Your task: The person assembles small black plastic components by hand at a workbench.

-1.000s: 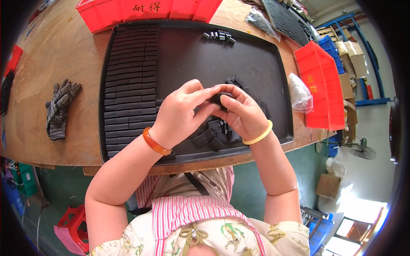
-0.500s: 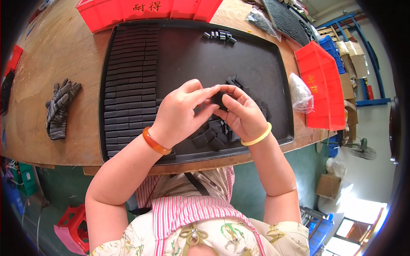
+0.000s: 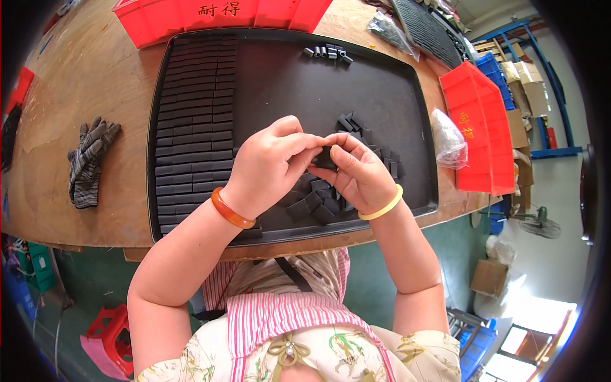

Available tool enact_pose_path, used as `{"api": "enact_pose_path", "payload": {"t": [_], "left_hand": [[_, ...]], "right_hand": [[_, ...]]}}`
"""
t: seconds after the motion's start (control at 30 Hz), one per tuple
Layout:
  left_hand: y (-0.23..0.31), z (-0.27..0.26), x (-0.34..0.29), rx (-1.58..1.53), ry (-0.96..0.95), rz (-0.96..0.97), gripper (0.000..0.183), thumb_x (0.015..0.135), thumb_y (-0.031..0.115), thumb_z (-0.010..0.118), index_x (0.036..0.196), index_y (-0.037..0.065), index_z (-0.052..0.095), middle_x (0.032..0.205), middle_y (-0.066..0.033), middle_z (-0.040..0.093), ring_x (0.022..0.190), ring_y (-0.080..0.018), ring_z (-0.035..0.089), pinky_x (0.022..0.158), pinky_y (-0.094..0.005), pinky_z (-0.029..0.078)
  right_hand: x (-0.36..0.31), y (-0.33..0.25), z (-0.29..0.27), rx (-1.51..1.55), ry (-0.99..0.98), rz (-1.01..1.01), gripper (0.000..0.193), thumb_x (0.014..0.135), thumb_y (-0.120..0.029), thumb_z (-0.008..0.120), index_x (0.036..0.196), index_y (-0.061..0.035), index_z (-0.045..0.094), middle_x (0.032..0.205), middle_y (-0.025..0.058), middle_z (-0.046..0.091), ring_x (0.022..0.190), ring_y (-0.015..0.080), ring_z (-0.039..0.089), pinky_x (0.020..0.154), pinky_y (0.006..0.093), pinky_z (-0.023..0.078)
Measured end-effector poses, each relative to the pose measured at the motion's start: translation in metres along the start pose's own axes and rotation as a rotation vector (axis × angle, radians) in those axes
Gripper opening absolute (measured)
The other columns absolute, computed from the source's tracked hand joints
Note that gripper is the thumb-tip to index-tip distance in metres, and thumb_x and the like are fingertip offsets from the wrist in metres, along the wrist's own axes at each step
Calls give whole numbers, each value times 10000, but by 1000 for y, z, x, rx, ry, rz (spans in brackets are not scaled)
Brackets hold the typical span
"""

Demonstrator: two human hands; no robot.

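Note:
Between my two hands is a small black block-shaped piece (image 3: pixel 325 157), partly covered by the fingers. My left hand (image 3: pixel 268 158) pinches at its left side, its fingertips meeting those of the other hand. My right hand (image 3: pixel 361 170) grips the piece between thumb and fingers. Both hands are above a large black tray (image 3: pixel 286 83). Loose black pieces (image 3: pixel 313 205) lie in a heap below and right of the hands. Neat rows of similar black pieces (image 3: pixel 194 127) fill the tray's left side. Several short black cylinders (image 3: pixel 328 52) sit near its far edge.
A red plastic bin (image 3: pixel 219 19) stands behind the tray, and another red bin (image 3: pixel 477 127) is at the right beside a clear plastic bag (image 3: pixel 449 141). A grey knitted glove (image 3: pixel 91 162) lies on the wooden table (image 3: pixel 51 191) at left. A bagged item (image 3: pixel 389 32) rests far right.
Both hands have shifted slightly, the right one a little lower and to the left. The black piece stays between them, and more of the loose pieces beyond the right hand now show.

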State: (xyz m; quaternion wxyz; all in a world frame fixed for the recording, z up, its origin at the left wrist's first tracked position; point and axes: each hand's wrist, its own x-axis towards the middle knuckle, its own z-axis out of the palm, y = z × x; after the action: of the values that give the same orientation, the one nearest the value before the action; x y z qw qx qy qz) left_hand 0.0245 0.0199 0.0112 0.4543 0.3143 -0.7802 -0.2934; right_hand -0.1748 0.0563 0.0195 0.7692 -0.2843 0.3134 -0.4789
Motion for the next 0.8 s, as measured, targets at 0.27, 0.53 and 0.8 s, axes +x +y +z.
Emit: {"api": "enact_pose_path", "payload": {"t": [0.27, 0.53, 0.8], "left_hand": [[6, 2, -1, -59, -50, -9, 435, 756, 11, 760, 1179, 97, 702, 785, -47, 550, 646, -150, 564, 583, -264, 480], [5, 3, -1, -78, -54, -31, 422, 736, 10, 771, 1146, 95, 715, 781, -34, 552, 656, -130, 575, 596, -261, 494], [11, -3, 4, -301, -57, -185, 373, 742, -9, 751, 1111, 32, 707, 737, -10, 487, 619, -92, 464, 582, -236, 417]], "right_hand": [[1, -3, 2, -9, 23, -24, 243, 966, -100, 622, 1180, -3, 560, 1148, 96, 613, 1077, 211, 631, 964, 383, 532], [1, 0, -2, -30, 25, -29, 253, 961, -107, 632, 1180, -6, 556, 1120, 94, 618, 1073, 214, 632, 944, 377, 543], [-3, -7, 0, 30, 11, -31, 283, 958, -106, 634, 1203, 2, 546, 1173, 128, 616, 1099, 236, 630, 977, 388, 538]]}}
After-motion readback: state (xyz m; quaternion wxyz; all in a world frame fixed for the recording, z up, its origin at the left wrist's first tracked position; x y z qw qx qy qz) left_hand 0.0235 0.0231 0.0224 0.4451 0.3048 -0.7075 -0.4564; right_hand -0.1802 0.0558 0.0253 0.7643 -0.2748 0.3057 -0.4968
